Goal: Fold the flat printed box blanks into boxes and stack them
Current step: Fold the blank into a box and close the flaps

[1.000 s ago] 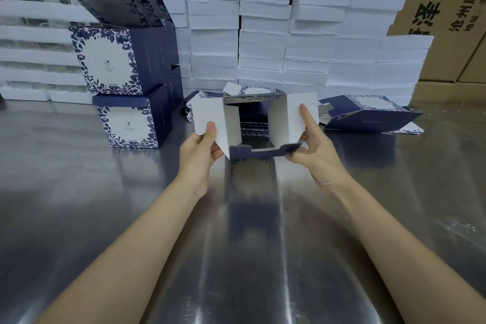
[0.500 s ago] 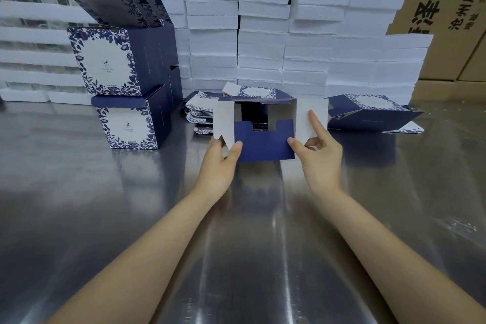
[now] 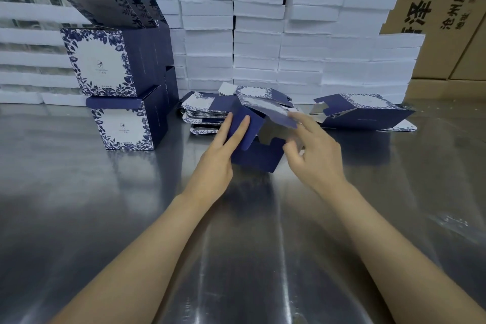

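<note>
Left hand (image 3: pixel 210 166) presses straight fingers (image 3: pixel 240 126) against the half-folded navy box (image 3: pixel 257 158), while right hand (image 3: pixel 315 155) touches its blurred flap (image 3: pixel 273 113), grip unclear.

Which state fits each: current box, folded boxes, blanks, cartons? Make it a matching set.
Things
1. current box
2. folded boxes
3. blanks
4. cartons

States
A. stacked two high at the left
B. flat pile at mid-table
C. brown, at the back, black lettering
D. half folded, left hand and right hand on it

Pairs: 1-D, 2-A, 3-B, 4-C
</note>
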### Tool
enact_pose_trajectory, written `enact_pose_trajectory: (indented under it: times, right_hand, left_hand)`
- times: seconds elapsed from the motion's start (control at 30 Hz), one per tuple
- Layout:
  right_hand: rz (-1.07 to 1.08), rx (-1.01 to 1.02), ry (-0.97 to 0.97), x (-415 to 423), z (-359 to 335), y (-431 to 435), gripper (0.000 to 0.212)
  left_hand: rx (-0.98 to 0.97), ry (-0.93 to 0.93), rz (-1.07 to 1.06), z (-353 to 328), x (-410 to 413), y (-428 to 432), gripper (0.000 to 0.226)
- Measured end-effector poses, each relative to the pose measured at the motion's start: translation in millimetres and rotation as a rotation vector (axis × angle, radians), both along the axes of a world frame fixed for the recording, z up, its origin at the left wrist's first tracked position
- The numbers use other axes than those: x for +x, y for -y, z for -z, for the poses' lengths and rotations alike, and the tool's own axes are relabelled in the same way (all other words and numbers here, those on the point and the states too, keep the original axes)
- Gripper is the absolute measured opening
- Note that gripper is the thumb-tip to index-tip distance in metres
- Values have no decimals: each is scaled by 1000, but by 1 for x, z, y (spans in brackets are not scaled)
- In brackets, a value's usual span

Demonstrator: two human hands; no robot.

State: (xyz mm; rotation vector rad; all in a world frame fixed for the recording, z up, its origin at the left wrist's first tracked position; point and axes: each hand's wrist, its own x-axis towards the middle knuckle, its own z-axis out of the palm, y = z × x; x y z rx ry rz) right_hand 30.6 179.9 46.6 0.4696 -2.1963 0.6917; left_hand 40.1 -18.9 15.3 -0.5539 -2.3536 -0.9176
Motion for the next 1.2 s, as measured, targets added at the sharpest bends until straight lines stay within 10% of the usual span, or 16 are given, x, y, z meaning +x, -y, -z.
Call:
enact_pose_trajectory:
  times: [0.33, 0.7, 1.07, 1.2]
  right_hand:
    - [-495, -479, 297, 0, -6, -7, 49]
    - [-81, -112, -235, -9, -2, -12, 17]
    - [-237, -323, 4, -2, -13, -16, 25]
    - [-318, -100, 174, -2, -7, -13, 72]
  left_hand:
    - [-132, -58, 17, -3, -2, 11, 65]
    - [-414, -166, 6, 4, -3, 7, 87]
    - [-377, -121, 50, 5, -2, 5, 85]
    - [-349, -133, 54, 6, -1, 5, 84]
